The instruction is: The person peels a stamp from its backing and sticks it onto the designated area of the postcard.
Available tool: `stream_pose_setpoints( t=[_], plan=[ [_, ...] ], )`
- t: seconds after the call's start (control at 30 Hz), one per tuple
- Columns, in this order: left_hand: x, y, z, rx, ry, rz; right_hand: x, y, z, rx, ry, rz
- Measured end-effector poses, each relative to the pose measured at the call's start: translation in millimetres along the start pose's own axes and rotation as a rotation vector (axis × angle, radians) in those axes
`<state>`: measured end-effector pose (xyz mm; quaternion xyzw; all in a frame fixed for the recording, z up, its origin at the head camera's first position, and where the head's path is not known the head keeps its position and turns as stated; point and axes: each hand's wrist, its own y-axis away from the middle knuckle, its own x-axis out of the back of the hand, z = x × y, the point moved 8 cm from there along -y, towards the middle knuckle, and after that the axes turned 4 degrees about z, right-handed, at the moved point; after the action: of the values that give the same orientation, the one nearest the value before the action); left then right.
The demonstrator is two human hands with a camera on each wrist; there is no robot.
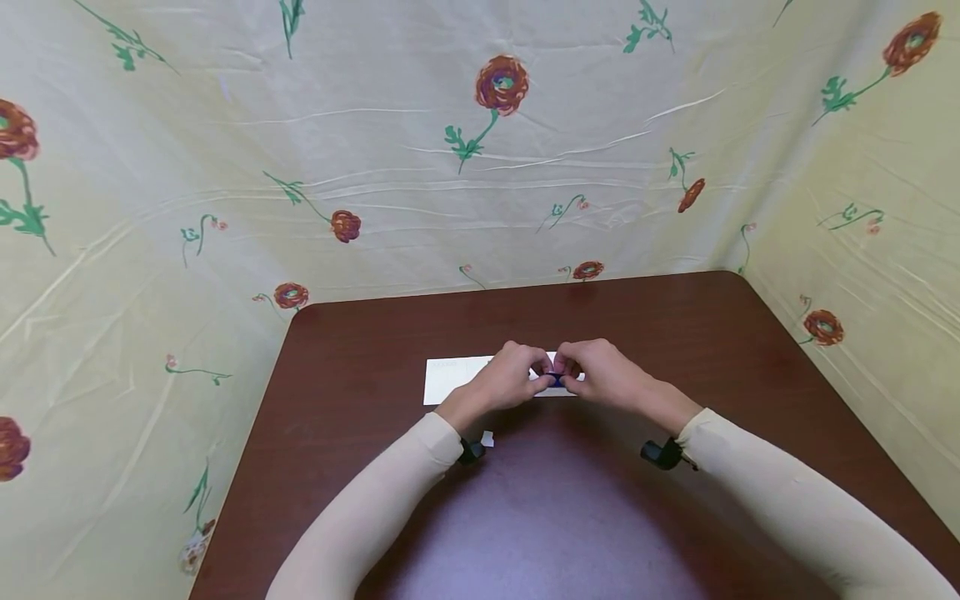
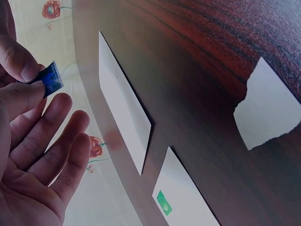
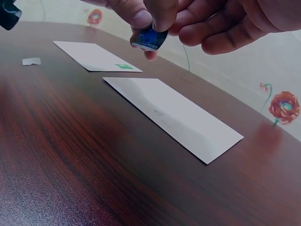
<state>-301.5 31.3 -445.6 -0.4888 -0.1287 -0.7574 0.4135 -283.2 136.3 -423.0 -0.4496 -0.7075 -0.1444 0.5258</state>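
Between my two hands, above the dark table, is a small blue postage stamp [image 1: 556, 380] with a toothed edge. My left hand [image 1: 510, 375] pinches one end of it with thumb and finger, the other fingers spread loosely below in the left wrist view. From the other side my right hand [image 1: 609, 375] pinches the same stamp [image 3: 151, 39], partly covering it. Below lies a white envelope [image 3: 178, 117] with faint writing. Beside it to the left is a second white envelope [image 1: 450, 379], which bears a green stamp [image 2: 164, 202] at one corner.
A torn scrap of white paper [image 1: 487, 439] lies on the table [image 1: 360, 333] nearer to me, by the left wrist. Floral cloth [image 1: 420, 192] hangs behind the table's far edge and along both sides. A black wrist device [image 1: 662, 454] hangs under my right forearm.
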Motion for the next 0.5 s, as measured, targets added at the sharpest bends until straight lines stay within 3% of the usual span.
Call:
stream_pose_setpoints(
  t=[0.27, 0.5],
  plan=[
    [0.0, 2.3, -1.4, -0.001, 0.026, -0.007, 2.7, 2.9, 5.2, -0.029, 0.029, 0.011],
    [2.1, 4.5, -0.9, -0.023, 0.016, 0.003, -4.5, 5.5, 2.1, 0.035, 0.017, -0.011]
  ],
)
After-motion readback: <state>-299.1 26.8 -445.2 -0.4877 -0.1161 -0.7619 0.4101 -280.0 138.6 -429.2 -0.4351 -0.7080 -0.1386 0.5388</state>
